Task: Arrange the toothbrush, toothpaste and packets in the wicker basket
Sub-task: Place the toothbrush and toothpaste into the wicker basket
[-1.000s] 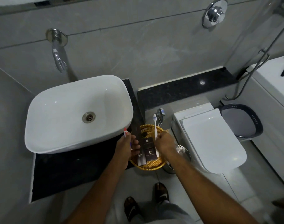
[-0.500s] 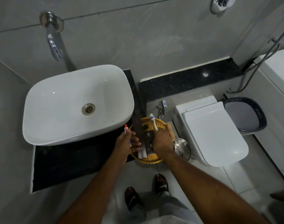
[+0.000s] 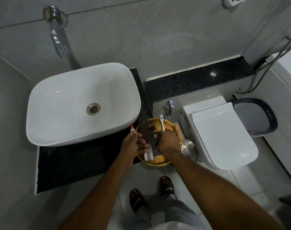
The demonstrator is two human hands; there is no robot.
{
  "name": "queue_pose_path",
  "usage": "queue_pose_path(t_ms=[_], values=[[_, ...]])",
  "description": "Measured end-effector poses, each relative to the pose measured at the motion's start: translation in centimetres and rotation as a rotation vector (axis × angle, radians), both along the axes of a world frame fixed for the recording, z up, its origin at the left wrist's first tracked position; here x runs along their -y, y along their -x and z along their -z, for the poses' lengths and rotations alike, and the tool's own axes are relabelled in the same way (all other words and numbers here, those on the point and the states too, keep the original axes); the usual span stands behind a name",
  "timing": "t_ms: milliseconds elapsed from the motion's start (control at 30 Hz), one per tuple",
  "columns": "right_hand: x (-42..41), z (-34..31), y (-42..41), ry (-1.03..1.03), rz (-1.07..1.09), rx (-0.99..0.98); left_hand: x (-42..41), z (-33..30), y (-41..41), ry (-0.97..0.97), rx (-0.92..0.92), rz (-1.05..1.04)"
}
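Observation:
A round wicker basket sits at the right end of the black counter, overhanging its edge. My right hand is inside the basket, gripping a white toothbrush whose blue-and-white head points away from me. My left hand holds a small toothpaste tube with a red cap and also grips a long dark packet that lies across the basket's left side. Smaller dark packets with a pale logo lie flat in the basket between my hands, partly hidden by my right hand.
A white basin fills the counter left of the basket, under a wall tap. A closed white toilet stands to the right, with a steel bin lid beside the basket and a dark-rimmed bucket farther right.
My right hand has sunk lower into the basket with the toothbrush, tilting the brush. The left hand has kept its hold on the tube and long packet. The camera view shifted slightly.

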State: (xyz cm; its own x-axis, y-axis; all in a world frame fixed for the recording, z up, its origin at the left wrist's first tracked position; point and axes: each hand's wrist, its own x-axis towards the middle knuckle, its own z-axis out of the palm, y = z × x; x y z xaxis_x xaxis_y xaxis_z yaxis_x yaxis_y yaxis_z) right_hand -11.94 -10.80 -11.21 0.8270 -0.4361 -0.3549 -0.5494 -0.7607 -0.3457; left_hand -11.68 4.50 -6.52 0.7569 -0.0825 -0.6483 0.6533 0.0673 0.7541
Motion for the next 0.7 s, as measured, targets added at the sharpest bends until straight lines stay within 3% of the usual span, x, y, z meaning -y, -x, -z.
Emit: queue_pose_path(t_ms=[233, 333, 500, 700], values=[[-0.1, -0.6, 0.2, -0.016, -0.005, 0.072, 0.1, 0.1, 0.0, -0.004, -0.002, 0.002], [-0.1, -1.8, 0.5, -0.022, 0.018, 0.193, 0.2, -0.6, 0.0, -0.046, 0.006, 0.032], [1.5, -4.3, 1.8, -0.116, 0.084, 0.463, 0.5, -1.7, -0.4, -0.138, 0.059, 0.197], [4.3, -6.7, 2.5, -0.216, 0.160, 0.589, 1.9, -1.9, -1.3, -0.153, 0.080, 0.374]])
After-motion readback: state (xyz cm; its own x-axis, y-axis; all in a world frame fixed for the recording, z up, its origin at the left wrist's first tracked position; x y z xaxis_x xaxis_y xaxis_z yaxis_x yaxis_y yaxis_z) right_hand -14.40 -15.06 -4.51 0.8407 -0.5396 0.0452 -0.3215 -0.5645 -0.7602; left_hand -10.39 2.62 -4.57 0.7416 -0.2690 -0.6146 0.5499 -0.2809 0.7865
